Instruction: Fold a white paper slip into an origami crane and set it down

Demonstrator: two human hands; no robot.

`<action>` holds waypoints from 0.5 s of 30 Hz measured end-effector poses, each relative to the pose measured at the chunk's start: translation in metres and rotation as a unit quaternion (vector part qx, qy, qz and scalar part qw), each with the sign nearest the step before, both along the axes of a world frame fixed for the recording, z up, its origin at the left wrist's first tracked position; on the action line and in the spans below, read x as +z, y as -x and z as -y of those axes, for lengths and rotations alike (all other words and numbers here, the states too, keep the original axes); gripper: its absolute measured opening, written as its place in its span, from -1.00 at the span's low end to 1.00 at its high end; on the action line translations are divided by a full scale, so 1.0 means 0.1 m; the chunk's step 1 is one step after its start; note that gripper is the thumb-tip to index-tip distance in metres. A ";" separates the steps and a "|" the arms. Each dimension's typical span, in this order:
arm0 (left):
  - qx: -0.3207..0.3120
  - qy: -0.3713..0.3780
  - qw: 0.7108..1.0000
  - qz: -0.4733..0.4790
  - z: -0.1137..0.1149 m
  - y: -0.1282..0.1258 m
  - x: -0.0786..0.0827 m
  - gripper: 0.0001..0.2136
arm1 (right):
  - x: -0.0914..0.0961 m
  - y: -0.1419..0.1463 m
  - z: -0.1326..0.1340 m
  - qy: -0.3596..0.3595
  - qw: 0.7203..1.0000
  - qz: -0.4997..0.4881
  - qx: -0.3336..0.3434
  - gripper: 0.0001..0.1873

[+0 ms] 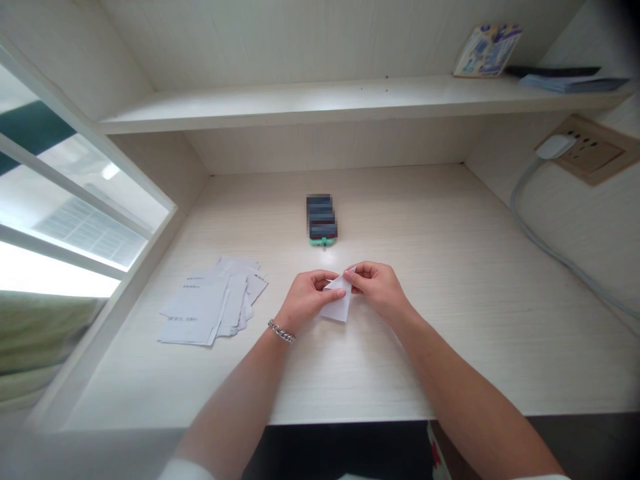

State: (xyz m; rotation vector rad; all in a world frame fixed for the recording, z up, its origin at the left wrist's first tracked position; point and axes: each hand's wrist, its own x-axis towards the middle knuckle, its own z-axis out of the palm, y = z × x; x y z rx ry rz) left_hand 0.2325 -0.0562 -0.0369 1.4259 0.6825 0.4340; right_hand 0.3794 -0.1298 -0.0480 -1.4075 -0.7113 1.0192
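Observation:
A small piece of folded white paper (337, 309) is held between my two hands above the desk, its top coming to a slanted point. My left hand (311, 298) pinches its left side, the thumb lying across the front. At the upper right edge, the thumb and fingers of my right hand (377, 285) close on the paper near its tip. Left of my hands lies a loose pile of white paper sheets (200, 310), some with faint printed lines. Beyond my hands is a dark phone-like device (321, 217) with a green lower edge, its face blurred out.
The pale desk (475, 300) has a shelf (300, 103) above its back. On that shelf stand a small printed box (487, 51) and flat booklets (573, 83). At right, a white plug with a grey cable (545, 245) sits in a wall socket (600, 157). A window frame (125, 220) borders the left.

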 end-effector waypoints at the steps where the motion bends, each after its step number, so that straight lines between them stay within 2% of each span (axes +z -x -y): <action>1: -0.003 0.003 1.000 0.000 0.00 0.00 0.00 -0.63 | 0.00 0.00 0.00 0.001 1.000 -0.003 -0.006 -0.68; 7: -0.008 -0.006 1.000 -0.004 -0.02 0.01 -0.02 -0.68 | 0.03 0.01 0.02 0.002 1.000 -0.002 0.023 -0.70; 15: -0.009 0.017 1.000 -0.008 -0.02 0.02 -0.01 -0.61 | 0.04 -0.01 0.03 -0.002 0.999 0.030 0.021 -0.73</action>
